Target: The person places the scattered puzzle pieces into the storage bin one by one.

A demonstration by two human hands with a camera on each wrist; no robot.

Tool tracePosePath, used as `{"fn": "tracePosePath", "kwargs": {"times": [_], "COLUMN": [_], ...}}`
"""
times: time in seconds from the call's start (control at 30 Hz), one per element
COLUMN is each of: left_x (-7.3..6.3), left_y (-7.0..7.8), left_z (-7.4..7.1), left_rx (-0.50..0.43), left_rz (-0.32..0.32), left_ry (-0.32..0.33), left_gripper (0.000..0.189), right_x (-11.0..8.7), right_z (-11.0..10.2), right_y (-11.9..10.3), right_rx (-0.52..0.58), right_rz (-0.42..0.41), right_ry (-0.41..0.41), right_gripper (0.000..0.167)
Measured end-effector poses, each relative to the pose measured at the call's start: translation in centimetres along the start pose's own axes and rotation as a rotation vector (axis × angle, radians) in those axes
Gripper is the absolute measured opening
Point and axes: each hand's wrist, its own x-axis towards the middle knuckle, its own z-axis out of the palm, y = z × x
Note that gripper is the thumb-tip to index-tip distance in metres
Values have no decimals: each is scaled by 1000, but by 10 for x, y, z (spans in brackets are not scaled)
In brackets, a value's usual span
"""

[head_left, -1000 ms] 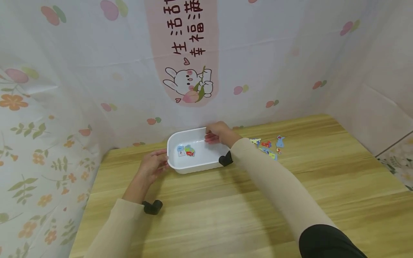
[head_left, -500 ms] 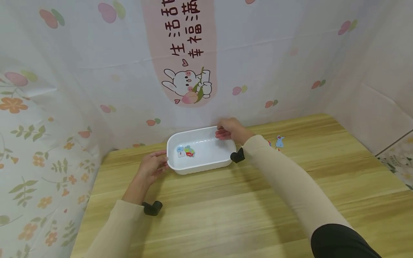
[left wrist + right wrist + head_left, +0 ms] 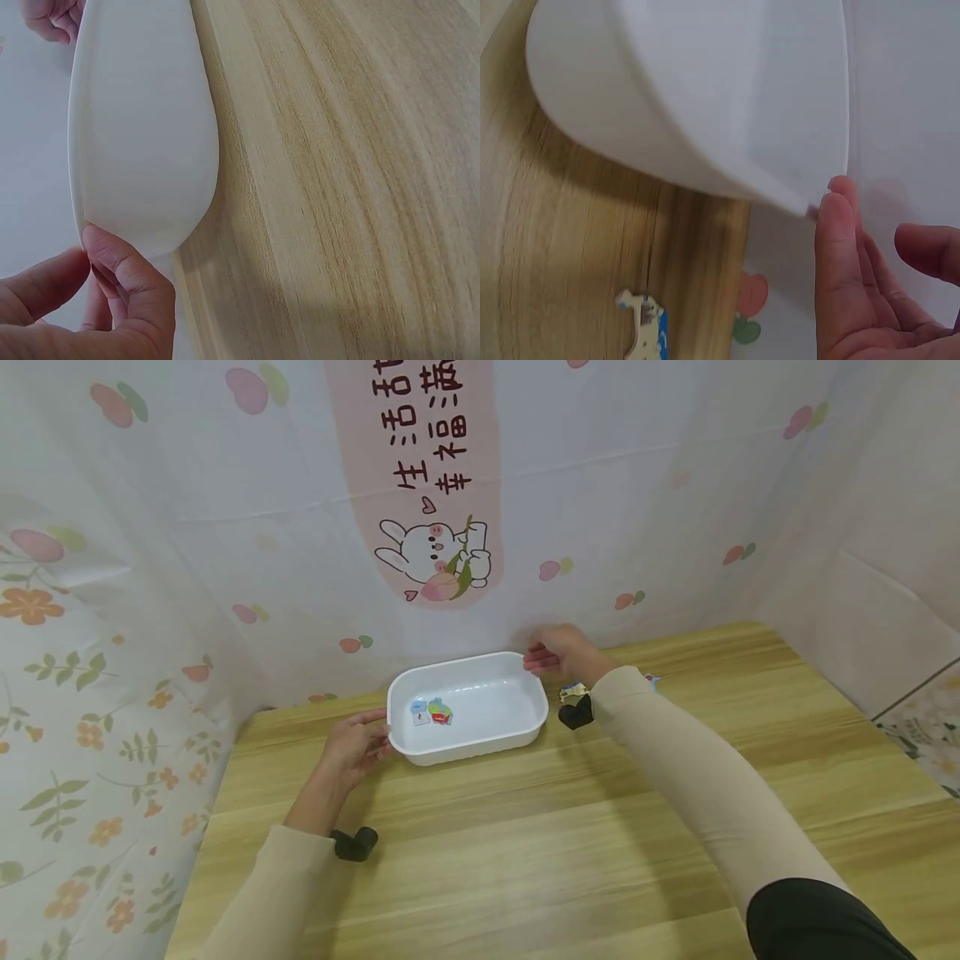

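Note:
A white plastic tray (image 3: 487,748) stands on the wooden table against the back sheet. Two small flat colourful pieces (image 3: 440,712) lie inside it, towards its left end. My left hand (image 3: 352,745) pinches the rim at that end; in the left wrist view the thumb and forefinger (image 3: 124,259) meet at the edge. My right hand (image 3: 567,653) is at the far right corner. In the right wrist view its fairly straight fingers (image 3: 836,255) touch the rim, while the thumb stands apart from them.
Right of the tray, a cream and blue flat piece (image 3: 574,691) lies on the table (image 3: 480,852). A blue piece (image 3: 652,680) shows partly behind the right sleeve. A printed sheet (image 3: 300,560) hangs along the table's back edge.
My right hand has slid along the tray's back rim to the right, reaching the far right corner. Its sleeve covers more of the loose pieces. My left hand and the tray have stayed put.

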Motion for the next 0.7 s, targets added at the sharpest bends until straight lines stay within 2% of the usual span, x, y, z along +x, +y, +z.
{"fn": "tracePosePath", "kwargs": {"times": [0.1, 0.3, 0.7], "left_x": [1, 2, 0], "left_y": [0, -1, 0], "left_z": [1, 1, 1], "left_rx": [-5, 1, -2], "left_rz": [2, 1, -8], "left_ry": [3, 3, 6], "left_gripper": [41, 41, 42], "right_x": [1, 1, -11], "right_z": [-10, -29, -65], "right_y": [1, 4, 8], "right_rx": [23, 43, -7], "right_rz": [-4, 1, -19], "right_ry": [-7, 3, -5], "right_gripper": [15, 18, 23]}}
